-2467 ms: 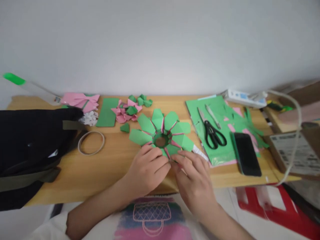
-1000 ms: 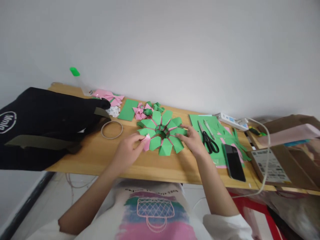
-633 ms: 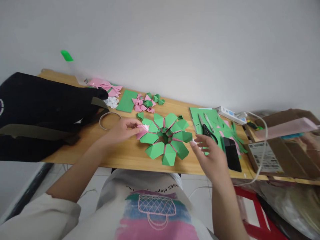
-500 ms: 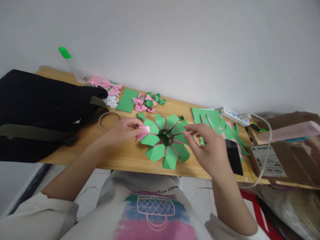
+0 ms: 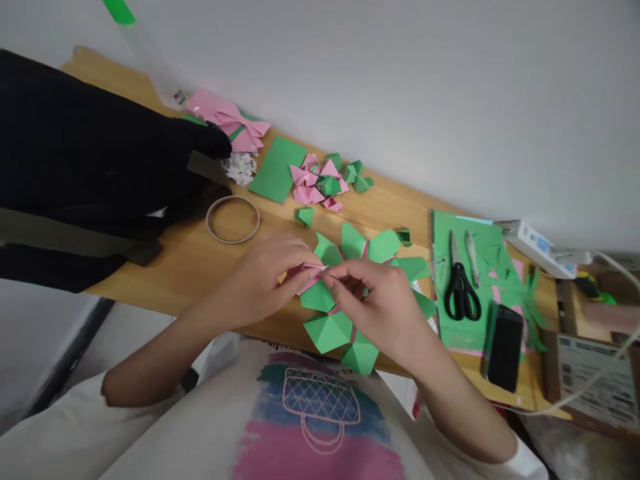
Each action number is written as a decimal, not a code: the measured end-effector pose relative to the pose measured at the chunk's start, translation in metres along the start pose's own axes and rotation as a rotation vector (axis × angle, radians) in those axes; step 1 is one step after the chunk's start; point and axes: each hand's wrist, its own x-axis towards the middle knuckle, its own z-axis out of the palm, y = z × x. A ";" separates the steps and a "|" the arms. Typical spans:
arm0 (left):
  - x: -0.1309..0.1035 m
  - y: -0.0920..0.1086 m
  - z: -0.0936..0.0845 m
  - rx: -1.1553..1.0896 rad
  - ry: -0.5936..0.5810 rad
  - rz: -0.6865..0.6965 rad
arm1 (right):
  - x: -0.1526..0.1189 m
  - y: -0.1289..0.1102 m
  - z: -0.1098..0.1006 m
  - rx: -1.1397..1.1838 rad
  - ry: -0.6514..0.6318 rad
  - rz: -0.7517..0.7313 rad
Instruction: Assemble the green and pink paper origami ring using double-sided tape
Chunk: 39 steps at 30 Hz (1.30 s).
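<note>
My left hand (image 5: 270, 277) pinches a folded pink paper piece (image 5: 304, 283), mostly covered by the fingers. At its right edge, the thumb and forefinger of my right hand (image 5: 385, 300) are pressed together. A tiny white bit shows between the fingertips, too small to name. Under both hands lies a ring of folded green paper petals (image 5: 327, 331) with pink edges between them; its centre is hidden by my right hand. Single folded green pieces (image 5: 305, 215) lie just beyond the ring.
Folded pink and green pieces (image 5: 320, 183), a green sheet (image 5: 278, 169), white scraps (image 5: 241, 168) and a tape-like ring (image 5: 233, 219) lie behind. Black scissors (image 5: 462, 293), a phone (image 5: 503, 347) and a power strip (image 5: 540, 250) are right. A black bag (image 5: 90, 160) covers the left.
My right hand has moved left from the ring's right side to meet my left hand at the pink piece. The view has shifted, bringing the scissors into clearer sight.
</note>
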 end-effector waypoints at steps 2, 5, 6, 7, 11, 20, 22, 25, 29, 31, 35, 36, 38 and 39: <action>0.001 0.000 -0.001 0.026 -0.030 0.013 | -0.002 0.001 0.002 0.046 0.007 0.037; 0.003 0.002 -0.001 0.064 -0.069 0.009 | -0.001 0.003 0.004 0.094 0.015 0.069; 0.003 0.002 -0.002 0.073 -0.078 0.006 | -0.001 0.003 0.004 0.092 0.016 0.067; 0.003 0.003 -0.002 0.080 -0.087 0.001 | 0.000 0.003 0.004 0.082 0.020 0.058; 0.004 0.007 -0.003 0.080 -0.085 0.012 | 0.000 0.003 0.002 0.027 0.030 0.011; 0.004 0.011 -0.002 0.186 -0.047 0.113 | -0.004 -0.002 0.005 -0.036 0.069 0.008; 0.003 0.012 -0.002 0.209 -0.046 0.132 | -0.004 -0.003 0.006 -0.045 0.087 0.015; 0.002 0.013 -0.002 0.217 -0.055 0.141 | -0.005 -0.003 0.007 -0.047 0.103 0.019; 0.003 0.013 -0.003 0.188 -0.061 0.135 | -0.006 -0.003 0.008 -0.002 0.093 0.047; 0.003 0.012 -0.003 0.178 -0.060 0.134 | -0.007 -0.003 0.007 0.017 0.083 0.053; 0.004 0.012 -0.002 0.178 -0.062 0.132 | -0.008 -0.002 0.008 0.018 0.090 0.045; 0.003 0.012 -0.001 0.177 -0.059 0.135 | -0.008 -0.003 0.008 0.011 0.096 0.044; 0.003 0.012 0.000 0.178 -0.048 0.147 | -0.007 -0.004 0.008 -0.011 0.110 0.042; 0.003 0.013 0.001 0.183 -0.043 0.153 | -0.008 -0.005 0.008 -0.023 0.115 0.042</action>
